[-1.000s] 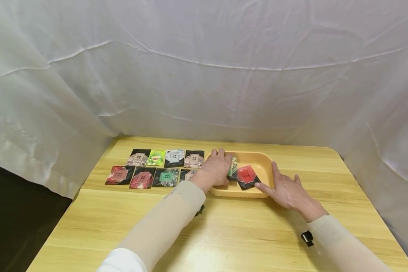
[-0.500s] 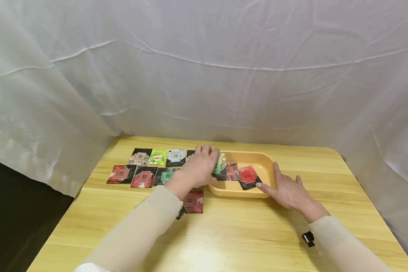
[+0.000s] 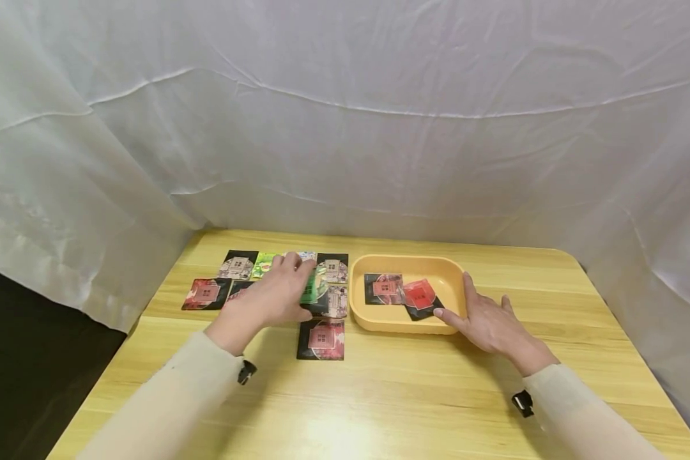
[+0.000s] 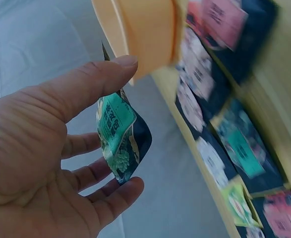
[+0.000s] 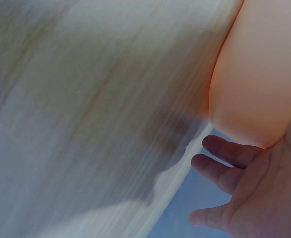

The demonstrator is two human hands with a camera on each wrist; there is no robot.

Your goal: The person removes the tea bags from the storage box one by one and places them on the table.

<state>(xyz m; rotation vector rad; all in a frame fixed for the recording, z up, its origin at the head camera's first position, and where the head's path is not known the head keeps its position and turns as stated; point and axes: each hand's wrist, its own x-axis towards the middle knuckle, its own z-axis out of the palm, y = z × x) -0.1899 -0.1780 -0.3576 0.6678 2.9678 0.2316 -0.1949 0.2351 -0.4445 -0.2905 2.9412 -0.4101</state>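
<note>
My left hand (image 3: 278, 287) pinches a green and black tea bag sachet (image 4: 118, 126) between thumb and fingers, seen close in the left wrist view. In the head view it is over the left rows of tea bag sachets. My right hand (image 3: 491, 322) holds the right end of an orange plastic tray (image 3: 379, 324), thumb over the rim, other fingers outside. Loosely spread fingertips show beside the tray wall (image 5: 254, 74) in the right wrist view. Inside the tray lie a dark red sachet (image 3: 384, 289) and a bright red sachet (image 3: 420, 295), edges meeting.
Left of the tray are a black floral sachet (image 3: 332, 268), a pink-labelled sachet (image 3: 207, 294) and a yellow-green sachet (image 3: 262, 264), partly covered by the hand. Nearer the front lies a red and black sachet (image 3: 322, 338). A pale curtain (image 3: 345, 160) hangs behind the wooden table (image 3: 437, 396).
My left hand has lifted the green sachet out of the tray and carried it left, over the rows. The right hand has stayed at the tray's right end.
</note>
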